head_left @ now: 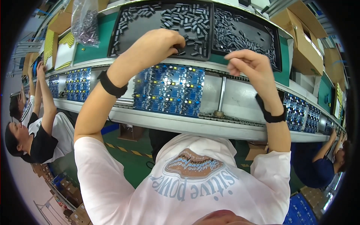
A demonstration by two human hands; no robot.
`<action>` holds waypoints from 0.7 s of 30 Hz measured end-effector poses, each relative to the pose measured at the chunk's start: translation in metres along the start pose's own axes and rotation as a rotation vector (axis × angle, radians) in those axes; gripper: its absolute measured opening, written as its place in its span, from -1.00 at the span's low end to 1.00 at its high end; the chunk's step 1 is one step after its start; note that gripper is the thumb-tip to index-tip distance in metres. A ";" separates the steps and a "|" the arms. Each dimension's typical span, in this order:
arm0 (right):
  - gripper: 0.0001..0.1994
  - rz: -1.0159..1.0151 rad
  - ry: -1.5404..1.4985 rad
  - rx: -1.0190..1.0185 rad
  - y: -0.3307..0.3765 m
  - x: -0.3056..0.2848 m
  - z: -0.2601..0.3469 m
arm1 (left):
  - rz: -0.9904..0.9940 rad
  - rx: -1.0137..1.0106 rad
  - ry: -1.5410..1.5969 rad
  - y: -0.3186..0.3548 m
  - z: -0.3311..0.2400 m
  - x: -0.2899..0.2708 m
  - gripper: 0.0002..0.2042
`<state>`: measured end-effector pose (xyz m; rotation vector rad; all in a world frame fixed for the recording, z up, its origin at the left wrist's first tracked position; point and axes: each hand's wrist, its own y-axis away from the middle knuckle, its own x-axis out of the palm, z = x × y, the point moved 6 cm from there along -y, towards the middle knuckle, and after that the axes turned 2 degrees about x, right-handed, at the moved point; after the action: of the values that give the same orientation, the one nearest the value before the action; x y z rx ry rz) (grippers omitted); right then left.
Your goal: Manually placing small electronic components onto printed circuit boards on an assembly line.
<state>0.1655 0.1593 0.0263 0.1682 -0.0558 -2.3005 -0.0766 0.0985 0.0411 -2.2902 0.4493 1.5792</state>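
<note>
Two black trays hold many small black cylindrical parts that look like capacitors. In the left tray (140,33), my left hand (165,42) reaches down near the front edge, fingers curled around a dark capacitor (179,48). My right hand (251,65) hovers over the rail in front of the right tray (278,52). Its thumb and fingers are drawn together, and whatever may be between them is too small to make out. Below my left forearm, a blue circuit board panel (168,90) with white and yellow parts lies on the conveyor.
More blue circuit boards sit on the conveyor at left (78,84) and right (296,110). A clear plastic bag of small parts (85,24) lies back left. An open cardboard box (305,41) stands back right. People work along the line on both sides.
</note>
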 end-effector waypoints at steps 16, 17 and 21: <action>-0.83 0.056 -0.085 0.059 0.000 0.031 -0.025 | -0.227 -0.268 0.568 0.033 0.013 -0.010 -0.79; -0.83 0.062 0.003 0.040 0.000 0.036 -0.028 | -0.223 -0.278 0.574 0.036 0.013 -0.008 -0.79; -0.87 0.043 0.346 -0.002 0.000 0.050 -0.034 | -0.216 -0.261 0.822 0.041 0.003 -0.006 -0.75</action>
<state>0.1371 0.1230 -0.0126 0.5542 0.1191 -2.1974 -0.0982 0.0632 0.0420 -3.0069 0.1610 0.5620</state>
